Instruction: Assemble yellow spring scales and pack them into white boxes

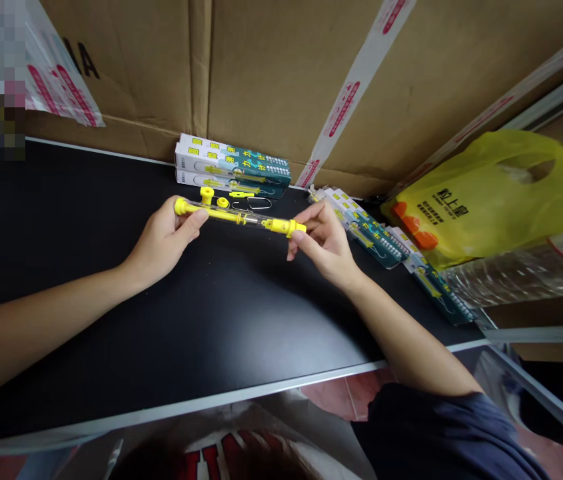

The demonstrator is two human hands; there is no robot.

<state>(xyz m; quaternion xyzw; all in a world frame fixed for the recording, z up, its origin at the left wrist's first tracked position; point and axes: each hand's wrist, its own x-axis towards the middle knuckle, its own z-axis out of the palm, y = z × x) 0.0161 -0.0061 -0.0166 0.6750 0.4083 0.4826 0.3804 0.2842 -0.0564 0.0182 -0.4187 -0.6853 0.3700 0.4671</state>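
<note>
Above a black table (111, 320) I hold a long clear tube with yellow ends (241, 218) level between both hands. My left hand (164, 240) pinches the left yellow end with thumb and fingers. My right hand (324, 243) grips the right yellow cap with its fingertips. Just behind the tube lie small loose yellow parts (214, 197) and a thin wire clip (251, 203) on the table.
Two stacked printed boxes (234, 170) stand against the cardboard wall (271, 73) at the back. A fanned row of flat printed packs (386, 243) lies to the right, beside a yellow plastic bag (491, 193) and clear wrapping (521, 273).
</note>
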